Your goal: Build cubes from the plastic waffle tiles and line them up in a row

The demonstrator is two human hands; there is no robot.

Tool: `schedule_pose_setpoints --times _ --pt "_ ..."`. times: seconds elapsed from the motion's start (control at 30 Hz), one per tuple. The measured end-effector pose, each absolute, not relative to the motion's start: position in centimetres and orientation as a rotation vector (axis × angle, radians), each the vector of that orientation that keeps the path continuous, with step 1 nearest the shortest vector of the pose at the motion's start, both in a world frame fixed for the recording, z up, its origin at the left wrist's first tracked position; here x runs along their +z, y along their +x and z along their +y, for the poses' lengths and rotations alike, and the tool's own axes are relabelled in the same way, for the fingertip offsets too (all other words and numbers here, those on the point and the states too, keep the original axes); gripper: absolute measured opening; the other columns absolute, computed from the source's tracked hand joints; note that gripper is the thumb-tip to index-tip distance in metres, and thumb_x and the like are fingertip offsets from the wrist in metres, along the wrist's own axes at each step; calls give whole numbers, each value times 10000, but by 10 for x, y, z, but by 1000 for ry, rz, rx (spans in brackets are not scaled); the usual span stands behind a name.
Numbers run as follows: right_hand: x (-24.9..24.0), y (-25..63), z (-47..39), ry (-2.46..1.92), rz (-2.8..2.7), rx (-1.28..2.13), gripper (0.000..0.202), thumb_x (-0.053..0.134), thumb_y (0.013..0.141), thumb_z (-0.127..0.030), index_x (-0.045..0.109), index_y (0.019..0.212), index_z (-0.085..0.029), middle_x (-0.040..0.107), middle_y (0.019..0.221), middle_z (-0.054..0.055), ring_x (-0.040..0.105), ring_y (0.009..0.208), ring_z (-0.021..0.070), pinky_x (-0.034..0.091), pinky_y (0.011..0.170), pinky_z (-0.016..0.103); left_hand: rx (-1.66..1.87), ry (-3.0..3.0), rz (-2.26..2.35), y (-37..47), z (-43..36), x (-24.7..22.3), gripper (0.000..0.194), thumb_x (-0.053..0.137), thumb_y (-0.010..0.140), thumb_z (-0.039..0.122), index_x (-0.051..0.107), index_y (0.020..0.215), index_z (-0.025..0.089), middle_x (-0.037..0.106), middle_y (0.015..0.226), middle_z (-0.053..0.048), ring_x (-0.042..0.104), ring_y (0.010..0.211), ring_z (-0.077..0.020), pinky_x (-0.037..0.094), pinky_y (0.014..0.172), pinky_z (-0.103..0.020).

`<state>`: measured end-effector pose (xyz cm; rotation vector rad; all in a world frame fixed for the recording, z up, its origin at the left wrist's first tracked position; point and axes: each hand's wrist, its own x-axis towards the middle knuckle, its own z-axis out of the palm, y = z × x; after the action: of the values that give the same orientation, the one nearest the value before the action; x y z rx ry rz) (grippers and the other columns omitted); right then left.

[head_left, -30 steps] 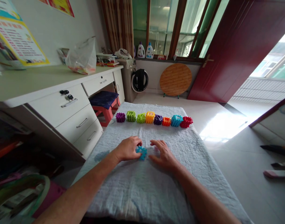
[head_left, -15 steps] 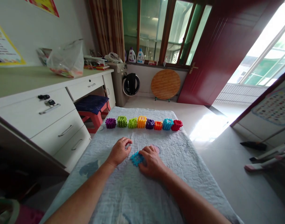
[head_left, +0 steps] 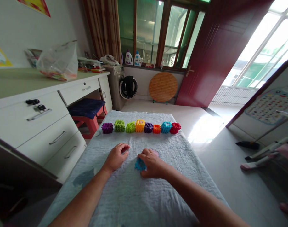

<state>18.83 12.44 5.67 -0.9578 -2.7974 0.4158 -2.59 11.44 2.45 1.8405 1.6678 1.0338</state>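
Observation:
My right hand (head_left: 152,164) has its fingers and thumb around a flat blue lattice piece (head_left: 139,164) on the cloth-covered table (head_left: 134,195). Part of that piece is hidden under the fingers. To its left, my left hand (head_left: 117,156) rests near the cloth with curled fingers, a gap between thumb and fingertips and nothing in it. Beyond both hands runs a row of lattice blocks: purple (head_left: 107,128), green (head_left: 119,125), light green (head_left: 130,127), yellow (head_left: 140,125), dark purple (head_left: 148,127), orange (head_left: 156,128), blue (head_left: 166,127) and red (head_left: 175,128).
A white desk (head_left: 47,126) with a plastic bag (head_left: 60,63) stands at the left, a stool (head_left: 87,110) partly beneath it. Behind the table are a washing machine (head_left: 115,85), a round wooden board (head_left: 163,86) and a red door (head_left: 205,53).
The view has shifted slightly. My right hand now covers the blue piece differently, with its fingers closer around it. My left hand is a little farther from it.

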Motion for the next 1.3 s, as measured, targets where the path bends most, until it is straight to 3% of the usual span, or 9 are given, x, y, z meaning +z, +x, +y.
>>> schedule_pose_setpoints --times 0.2,0.37,0.53,0.67,0.8,1.3 --pt "71 209 141 -848 -2978 437 411 736 590 -251 609 961 -128 530 954 107 496 890 237 447 792 342 1028 1843 1652 -28 116 23 177 518 746 240 607 891 194 649 918 -46 637 860 -186 527 824 -320" --pt "71 210 137 -875 -2965 382 430 731 617 -325 601 981 -138 534 973 117 488 891 249 451 794 376 1015 1853 1633 -28 115 22 178 522 752 240 610 900 191 649 918 -45 637 864 -187 525 828 -316" --pt "73 217 151 -852 -2872 426 428 689 612 -224 577 1020 -160 533 945 76 487 878 215 432 821 348 994 1856 1627 -29 115 21 181 518 752 230 610 903 194 644 919 -42 630 874 -188 523 837 -324" --pt "91 254 211 -1094 -2563 220 486 620 612 -150 555 1092 -181 524 1046 86 473 940 224 405 830 342 988 1847 1615 -30 117 18 194 518 738 230 610 903 187 639 931 -42 627 884 -190 524 847 -330" --pt "109 294 277 -1430 -2362 28 467 604 629 -172 586 1094 -211 538 1074 92 467 967 259 385 827 369 1007 1847 1614 -30 118 17 192 516 737 228 619 893 185 636 928 -43 629 879 -189 521 845 -318" --pt "100 297 331 -1543 -2663 110 581 617 615 -193 600 1191 -263 549 1195 90 468 1057 309 394 782 354 970 1879 1632 -31 116 18 190 510 750 216 627 893 175 630 917 -48 622 868 -188 512 828 -312"
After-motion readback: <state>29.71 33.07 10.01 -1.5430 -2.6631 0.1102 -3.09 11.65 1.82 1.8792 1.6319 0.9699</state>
